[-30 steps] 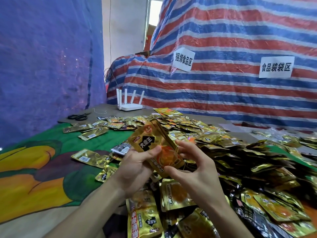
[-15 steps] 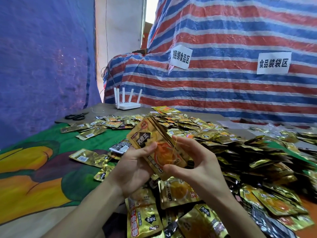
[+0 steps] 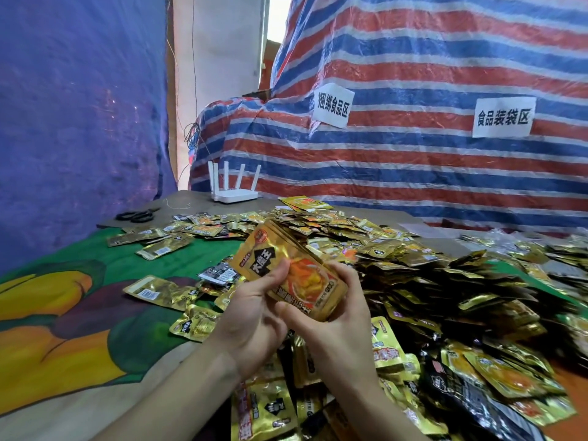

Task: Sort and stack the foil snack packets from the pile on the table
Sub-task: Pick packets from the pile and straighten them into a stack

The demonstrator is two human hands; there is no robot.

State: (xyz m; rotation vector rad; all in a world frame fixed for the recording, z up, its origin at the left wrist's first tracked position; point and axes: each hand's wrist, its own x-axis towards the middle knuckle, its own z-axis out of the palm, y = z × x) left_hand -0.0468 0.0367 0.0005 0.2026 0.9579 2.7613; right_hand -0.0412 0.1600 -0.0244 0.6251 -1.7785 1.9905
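Observation:
Both hands hold one stack of gold foil snack packets (image 3: 288, 267) up over the table, its printed face tilted toward me. My left hand (image 3: 254, 316) grips the stack from the left, thumb across the black label. My right hand (image 3: 337, 316) clasps its lower right end, fingers wrapped behind. A large pile of gold packets (image 3: 413, 281) spreads over the table to the right and behind. More packets (image 3: 264, 409) lie below my wrists. A few loose packets (image 3: 156, 289) rest on the green cloth to the left.
A green and orange printed cloth (image 3: 79, 313) covers the table's left part. A white router (image 3: 234, 194) and black scissors (image 3: 136, 215) sit at the far edge. Striped tarpaulin with two paper signs (image 3: 502, 117) rises behind; a blue tarpaulin (image 3: 79, 122) hangs on the left.
My right hand's fingers, spread apart before, have closed around the stack's lower right end. The stack stays held up in front of me; the view has shifted slightly.

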